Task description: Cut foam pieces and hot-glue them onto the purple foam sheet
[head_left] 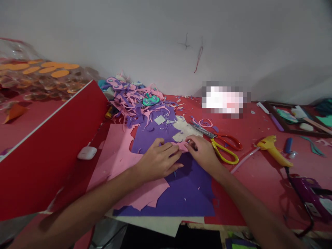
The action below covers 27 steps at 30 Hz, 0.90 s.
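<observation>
Between my two hands is a small piece of pink felt (181,146), partly covered by the fingers. My left hand (161,158) grips its left side, the fingers curled round it. My right hand (201,149) pinches the other end between thumb and fingers. Below them lie a purple felt sheet (193,193) and a pink felt sheet (129,169) with ragged cut edges. Scissors (216,136) with one red and one yellow handle rest just beyond my right hand, blades pointing away to the left.
A heap of felt scraps (135,98) stands against the wall. A red partition (57,148) rises at left beside a white earbud case (87,153). On the right lie a yellow glue gun (275,150), a purple power strip (311,197) and a dark tray (287,129) of odds and ends.
</observation>
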Motion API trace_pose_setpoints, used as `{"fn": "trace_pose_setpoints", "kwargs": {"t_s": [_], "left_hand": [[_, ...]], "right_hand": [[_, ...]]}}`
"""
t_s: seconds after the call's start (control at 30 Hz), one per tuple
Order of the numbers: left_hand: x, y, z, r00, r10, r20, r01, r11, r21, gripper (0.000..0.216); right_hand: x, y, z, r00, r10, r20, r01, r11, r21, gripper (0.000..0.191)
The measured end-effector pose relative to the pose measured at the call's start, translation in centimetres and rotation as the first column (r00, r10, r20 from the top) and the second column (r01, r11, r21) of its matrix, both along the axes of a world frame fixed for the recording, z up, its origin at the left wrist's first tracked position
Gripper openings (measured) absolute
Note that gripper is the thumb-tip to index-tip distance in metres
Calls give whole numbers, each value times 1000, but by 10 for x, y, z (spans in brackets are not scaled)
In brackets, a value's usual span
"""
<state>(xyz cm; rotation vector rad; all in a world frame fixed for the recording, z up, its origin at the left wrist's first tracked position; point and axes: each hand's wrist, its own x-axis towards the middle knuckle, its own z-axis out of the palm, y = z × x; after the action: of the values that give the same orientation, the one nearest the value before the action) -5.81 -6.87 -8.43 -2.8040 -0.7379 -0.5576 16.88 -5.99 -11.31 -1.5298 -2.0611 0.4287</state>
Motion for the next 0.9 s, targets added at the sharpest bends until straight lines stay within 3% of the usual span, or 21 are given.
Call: {"fn": "trace_pose_setpoints", "kwargs": {"t_s": [0.23, 0.73, 0.9], "left_hand": [[2, -3, -3, 996, 62, -60, -65, 996, -56, 40], [2, 0, -7, 995, 51, -86, -58, 995, -83, 43], [1, 0, -8, 994, 51, -93, -60, 994, -90, 46]], "right_hand": [[-1, -1, -2, 1000, -2, 12, 2, 1000, -1, 12], [3, 1, 0, 999, -2, 52, 4, 999, -33, 14], [6, -1, 8, 994, 91, 62, -93, 995, 34, 20]]}}
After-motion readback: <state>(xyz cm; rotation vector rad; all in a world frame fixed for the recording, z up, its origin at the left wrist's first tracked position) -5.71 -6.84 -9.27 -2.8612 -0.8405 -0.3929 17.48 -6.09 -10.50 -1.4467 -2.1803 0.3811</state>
